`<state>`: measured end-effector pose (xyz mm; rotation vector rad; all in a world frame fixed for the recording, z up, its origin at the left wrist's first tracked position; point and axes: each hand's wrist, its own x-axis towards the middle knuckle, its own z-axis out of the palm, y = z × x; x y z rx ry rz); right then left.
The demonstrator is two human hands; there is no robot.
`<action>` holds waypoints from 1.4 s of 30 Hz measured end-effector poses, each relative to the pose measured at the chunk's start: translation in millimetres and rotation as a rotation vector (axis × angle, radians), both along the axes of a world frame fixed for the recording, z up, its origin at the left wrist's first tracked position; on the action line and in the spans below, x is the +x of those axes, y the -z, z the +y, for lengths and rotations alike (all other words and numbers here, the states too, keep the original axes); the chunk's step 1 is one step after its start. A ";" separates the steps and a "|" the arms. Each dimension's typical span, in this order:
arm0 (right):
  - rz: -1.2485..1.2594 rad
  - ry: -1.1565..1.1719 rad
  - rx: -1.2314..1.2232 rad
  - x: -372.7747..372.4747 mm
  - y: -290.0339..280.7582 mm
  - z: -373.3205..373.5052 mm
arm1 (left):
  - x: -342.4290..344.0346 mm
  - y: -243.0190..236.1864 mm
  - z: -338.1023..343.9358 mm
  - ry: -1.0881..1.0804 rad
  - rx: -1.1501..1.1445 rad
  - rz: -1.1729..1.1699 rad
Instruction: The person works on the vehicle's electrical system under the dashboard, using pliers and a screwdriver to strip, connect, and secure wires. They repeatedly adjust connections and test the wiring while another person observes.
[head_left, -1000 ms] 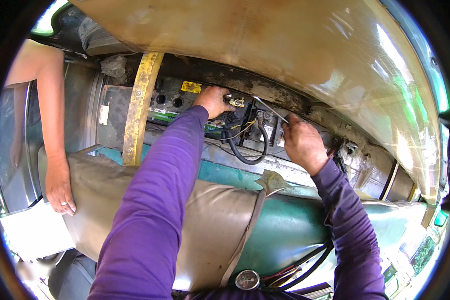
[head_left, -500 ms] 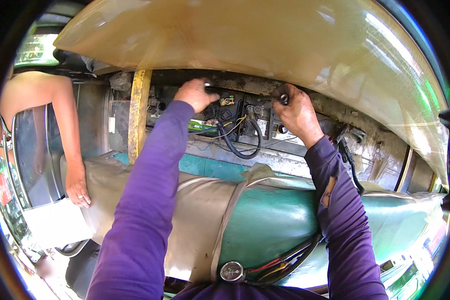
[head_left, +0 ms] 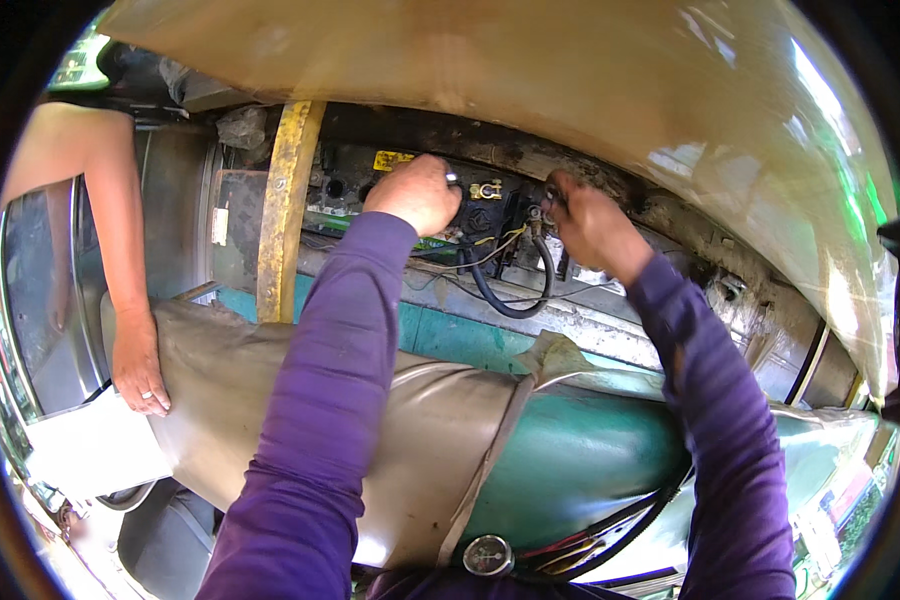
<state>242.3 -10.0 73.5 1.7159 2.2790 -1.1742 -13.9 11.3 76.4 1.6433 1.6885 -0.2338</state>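
My left hand [head_left: 417,196] is closed over the dark battery [head_left: 480,217], and a small shiny tip shows at its fingers; what it grips is mostly hidden. Just right of that hand sits a brass-coloured terminal clamp [head_left: 485,190]. My right hand [head_left: 592,228] is closed on a dark metal piece [head_left: 552,194], too covered to name, beside the cable-end clamp [head_left: 538,214]. From this clamp a thick black cable [head_left: 503,308] loops down in front of the battery. Thin yellow wires [head_left: 510,238] run close by it.
A yellow post [head_left: 288,210] stands left of the battery. Overhead hangs a brown panel [head_left: 450,60]. Below lie a brown cover [head_left: 430,430] and green padding [head_left: 590,450]. Another person's hand [head_left: 142,370] rests at the left. A round gauge [head_left: 487,555] with wires sits near me.
The view has shifted, with the battery and post now farther right. My right hand has come closer to the cable-end clamp. My left hand stays closed beside the brass-coloured clamp.
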 end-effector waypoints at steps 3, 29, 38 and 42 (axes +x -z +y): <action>-0.106 -0.063 0.157 -22.3 46.5 41.0 | -2.9 -4.3 0.8 -0.040 0.053 -0.036; -0.363 -0.659 -0.121 -80.6 70.7 99.8 | 24.7 35.2 -19.9 -0.007 0.165 -0.037; -0.235 -0.333 -0.155 -73.5 64.7 87.9 | 33.0 59.9 -14.9 0.056 0.204 -0.051; -0.275 -0.337 -0.092 -81.1 66.6 88.4 | 34.6 60.3 -12.8 0.048 0.183 -0.015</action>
